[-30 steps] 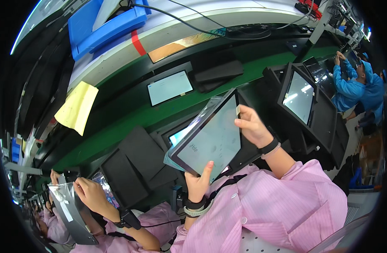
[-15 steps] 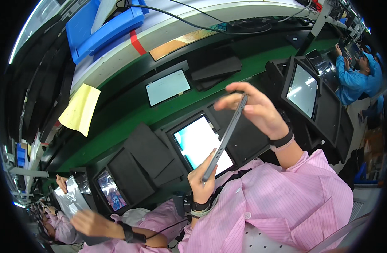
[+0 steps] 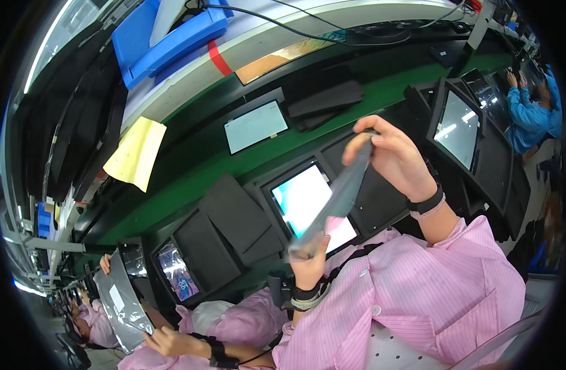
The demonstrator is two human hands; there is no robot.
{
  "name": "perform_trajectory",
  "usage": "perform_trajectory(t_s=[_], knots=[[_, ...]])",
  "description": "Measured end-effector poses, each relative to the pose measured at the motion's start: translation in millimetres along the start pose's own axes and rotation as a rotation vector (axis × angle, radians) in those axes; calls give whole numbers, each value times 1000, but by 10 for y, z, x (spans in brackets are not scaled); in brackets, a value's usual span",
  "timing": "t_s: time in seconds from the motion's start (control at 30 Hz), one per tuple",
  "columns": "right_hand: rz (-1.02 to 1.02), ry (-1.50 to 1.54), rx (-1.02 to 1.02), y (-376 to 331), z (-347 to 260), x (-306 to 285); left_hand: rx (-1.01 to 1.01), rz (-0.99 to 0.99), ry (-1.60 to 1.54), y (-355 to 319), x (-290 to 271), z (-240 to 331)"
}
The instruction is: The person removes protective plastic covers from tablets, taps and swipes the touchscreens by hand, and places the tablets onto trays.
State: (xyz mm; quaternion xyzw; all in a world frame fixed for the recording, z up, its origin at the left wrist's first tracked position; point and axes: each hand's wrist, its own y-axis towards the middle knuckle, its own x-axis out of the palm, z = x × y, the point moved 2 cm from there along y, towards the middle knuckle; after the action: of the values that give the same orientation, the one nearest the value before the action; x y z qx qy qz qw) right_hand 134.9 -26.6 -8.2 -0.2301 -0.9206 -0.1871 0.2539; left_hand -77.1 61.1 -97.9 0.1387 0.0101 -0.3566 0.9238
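A thin grey tablet (image 3: pixel 343 192) is held up slantwise between my hands, partly smeared by motion, one face glossy and reflecting pink. My left hand (image 3: pixel 310 269) is closed on its lower end. Its upper end is pinched between the thumb and fingers of my right hand (image 3: pixel 395 159). Behind and below it, a tablet with a bright white and cyan screen (image 3: pixel 301 197) lies in a black foam tray, partly covered by the held one. Beside that, to the right, is a black tray (image 3: pixel 381 196).
A lit tablet (image 3: pixel 256 126) lies on the green bench (image 3: pixel 190 188), near stacked black foam pieces (image 3: pixel 325 105). Black trays with a tablet (image 3: pixel 457 129) are stacked at right. A yellow paper (image 3: pixel 136 154) hangs at left below a blue bin (image 3: pixel 172 52). A co-worker at left holds a clear-wrapped panel (image 3: pixel 119 302).
The held tablet has turned from edge-on to show its glossy face. In the picture most things sit slightly further right. At left, the co-worker's wrapped panel has been tilted upright.
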Motion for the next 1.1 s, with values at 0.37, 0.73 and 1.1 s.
perform_trajectory(t_s=[0.37,0.73,1.1], knots=[[-331,-396,268,-47,169,353,-317,233,-1032,190,-374,-460],[-198,-285,73,381,296,579,-141,249,-286,-240,-224,-32],[-400,-229,255,232,263,600,-201,344,-641,-93,-304,-29]])
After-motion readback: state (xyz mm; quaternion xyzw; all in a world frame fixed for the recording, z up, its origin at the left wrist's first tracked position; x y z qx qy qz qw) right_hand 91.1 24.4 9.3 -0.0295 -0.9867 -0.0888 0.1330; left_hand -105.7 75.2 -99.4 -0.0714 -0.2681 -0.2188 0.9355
